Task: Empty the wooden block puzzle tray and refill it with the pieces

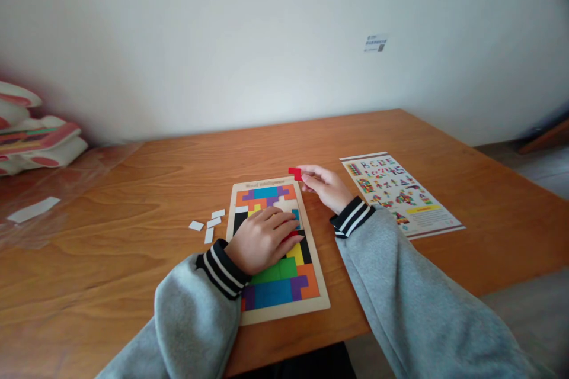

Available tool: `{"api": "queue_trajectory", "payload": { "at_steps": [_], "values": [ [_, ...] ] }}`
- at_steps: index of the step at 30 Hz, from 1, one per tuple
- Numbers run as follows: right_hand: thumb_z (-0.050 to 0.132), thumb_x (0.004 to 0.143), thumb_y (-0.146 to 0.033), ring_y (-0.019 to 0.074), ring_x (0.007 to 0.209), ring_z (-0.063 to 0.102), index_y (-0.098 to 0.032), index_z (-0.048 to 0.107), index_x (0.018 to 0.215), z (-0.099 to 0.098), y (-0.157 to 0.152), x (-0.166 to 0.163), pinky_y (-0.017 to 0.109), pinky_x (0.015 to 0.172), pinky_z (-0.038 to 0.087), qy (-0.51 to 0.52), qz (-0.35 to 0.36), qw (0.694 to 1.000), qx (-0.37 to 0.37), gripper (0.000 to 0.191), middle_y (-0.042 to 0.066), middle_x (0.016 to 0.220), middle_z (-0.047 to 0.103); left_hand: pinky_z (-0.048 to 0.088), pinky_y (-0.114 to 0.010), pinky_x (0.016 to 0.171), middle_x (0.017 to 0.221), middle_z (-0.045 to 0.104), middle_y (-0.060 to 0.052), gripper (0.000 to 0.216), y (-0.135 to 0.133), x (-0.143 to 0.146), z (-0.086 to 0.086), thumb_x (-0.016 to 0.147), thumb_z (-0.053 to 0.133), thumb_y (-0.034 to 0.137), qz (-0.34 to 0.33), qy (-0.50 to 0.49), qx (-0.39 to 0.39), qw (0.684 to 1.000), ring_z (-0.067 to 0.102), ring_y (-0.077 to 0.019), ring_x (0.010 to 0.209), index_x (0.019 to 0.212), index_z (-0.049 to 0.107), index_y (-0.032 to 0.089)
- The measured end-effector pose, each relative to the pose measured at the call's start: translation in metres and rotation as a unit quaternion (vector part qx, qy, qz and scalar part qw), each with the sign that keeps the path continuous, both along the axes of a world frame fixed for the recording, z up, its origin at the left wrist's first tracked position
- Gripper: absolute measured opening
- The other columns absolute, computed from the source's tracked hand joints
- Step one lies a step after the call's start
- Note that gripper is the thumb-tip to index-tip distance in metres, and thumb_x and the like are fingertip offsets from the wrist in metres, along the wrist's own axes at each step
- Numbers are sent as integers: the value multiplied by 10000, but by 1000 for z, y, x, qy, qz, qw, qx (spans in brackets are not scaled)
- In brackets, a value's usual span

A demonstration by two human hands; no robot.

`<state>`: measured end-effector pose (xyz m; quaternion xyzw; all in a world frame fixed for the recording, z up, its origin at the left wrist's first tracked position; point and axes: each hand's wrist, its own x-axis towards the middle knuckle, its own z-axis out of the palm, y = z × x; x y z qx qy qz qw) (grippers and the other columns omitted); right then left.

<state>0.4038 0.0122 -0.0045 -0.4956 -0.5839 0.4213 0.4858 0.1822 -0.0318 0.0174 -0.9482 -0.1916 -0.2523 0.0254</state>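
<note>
A wooden puzzle board (326, 302) lies on the table in front of me, mostly filled with coloured block pieces; a bare patch (284, 206) shows near its upper right. My left hand (265, 235) rests over the board's middle with fingers stretched out, hiding several pieces beneath it. Just past the board's top right corner, my right hand (323, 185) pinches a red puzzle piece (294, 173) between thumb and fingers, raised above the table.
Several small white tiles (213, 222) lie left of the board. A printed pattern sheet (402, 192) is on the right of the wooden table (178, 166). Clear plastic with a white strip (33, 210) and a pink-and-white object (40, 139) are at far left. A wall stands behind.
</note>
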Motion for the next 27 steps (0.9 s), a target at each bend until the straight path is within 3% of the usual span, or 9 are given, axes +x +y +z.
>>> {"api": "queue_trajectory", "payload": {
  "at_steps": [9,18,27],
  "values": [
    [652,848,-349,156,774,661,-189,657,1132,1,-2,0,362,803,567,5,-5,1000,-11,325,61,972,709,578,-386,827,1083,737,-88,253,-6,-10,0,962,556,348,-19,4,-24,1000,671,-240,961,1064,706,172],
    [716,794,-408,160,769,655,-195,679,1080,-1,-2,0,366,795,571,26,-6,999,-26,358,56,952,722,586,-342,800,995,741,-67,221,0,-11,-6,989,505,240,-8,-11,-15,1000,664,-188,864,1007,713,169],
    [760,750,-444,170,818,660,-185,683,1000,6,-4,-2,364,828,552,12,-3,999,-38,368,59,955,730,591,-316,798,947,750,-60,159,9,-18,-17,973,549,225,16,-65,-84,994,694,-182,866,1025,686,163]
  ]
}}
